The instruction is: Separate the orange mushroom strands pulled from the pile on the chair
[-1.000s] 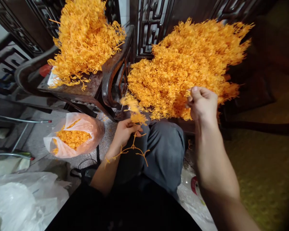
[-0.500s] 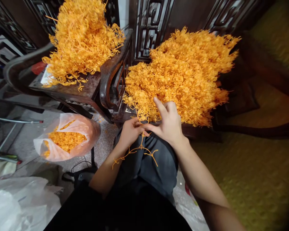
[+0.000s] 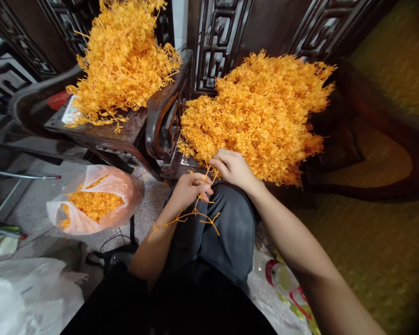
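My left hand (image 3: 190, 190) grips a thin orange plastic sprig (image 3: 195, 215) whose bare branches hang down over my grey trouser leg. My right hand (image 3: 232, 168) is closed on the sprig's upper end, just above the left hand, at the near edge of a large heap of orange sprigs (image 3: 261, 111) on a dark wooden chair seat. A second orange heap (image 3: 120, 60) lies on the wooden chair to the left.
A clear plastic bag (image 3: 94, 200) with small orange pieces stands on the floor at left. The carved chair armrest (image 3: 162, 121) separates the two heaps. White plastic sheeting (image 3: 24, 293) lies at lower left, a bottle (image 3: 282, 279) by my leg, a cable (image 3: 118, 246) below the bag.
My right hand came down from the right side of the big heap to the sprig held by my left hand and closed on its top. The left hand stayed nearly in place.
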### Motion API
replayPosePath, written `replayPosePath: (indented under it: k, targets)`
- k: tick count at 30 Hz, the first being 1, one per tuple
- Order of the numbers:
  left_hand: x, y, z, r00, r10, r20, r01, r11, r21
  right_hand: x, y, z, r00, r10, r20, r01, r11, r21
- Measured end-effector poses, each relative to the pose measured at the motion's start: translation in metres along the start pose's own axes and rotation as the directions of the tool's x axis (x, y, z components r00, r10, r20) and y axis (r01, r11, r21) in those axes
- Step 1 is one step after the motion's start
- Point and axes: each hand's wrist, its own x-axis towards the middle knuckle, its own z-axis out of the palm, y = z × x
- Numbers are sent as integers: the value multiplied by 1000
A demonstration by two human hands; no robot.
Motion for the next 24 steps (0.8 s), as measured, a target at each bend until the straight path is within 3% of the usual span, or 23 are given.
replayPosePath:
  k: [2, 4, 6, 8, 10, 13, 15, 18, 20, 22, 24]
  targets:
    - [-3, 0, -2, 1000, -29, 4, 29, 999, -21, 11, 18, -4, 974, 175, -141, -144, 968, 206]
    - [-7, -1, -3, 999, -52, 11, 53, 998, -43, 24, 38, -14, 864, 425, -270, -283, 853, 438]
    - [-11, -3, -4, 998, -54, 8, 55, 996, -68, 37, 51, -25, 751, 606, -263, -322, 684, 655]
    - [-13, -5, -4, 999, -33, -4, 32, 995, -94, 44, 54, -34, 726, 666, -169, -325, 550, 769]
    - [-13, -6, -5, 1000, -6, -20, 4, 994, -113, 44, 45, -38, 764, 636, -106, -318, 514, 797]
    - [-11, -9, -5, 998, 32, -47, -38, 990, -137, 33, 24, -37, 803, 575, -154, -229, 537, 812]
    - [-10, -11, -5, 995, 57, -81, -69, 986, -155, 21, 10, -33, 792, 579, -194, -187, 532, 826]
    - [-9, -14, -4, 988, 83, -132, -104, 981, -166, 2, -8, -22, 758, 614, -219, -245, 579, 778]
    - [-8, -15, -1, 986, 86, -144, -109, 981, -157, -8, -20, -11, 780, 565, -271, -309, 723, 618]
    - [-8, -16, 1, 985, 88, -150, -110, 984, -142, -14, -28, -1, 839, 456, -297, -336, 864, 376]
    - [-9, -17, 3, 983, 94, -159, -117, 984, -136, -12, -25, 4, 846, 406, -346, -356, 913, 200]
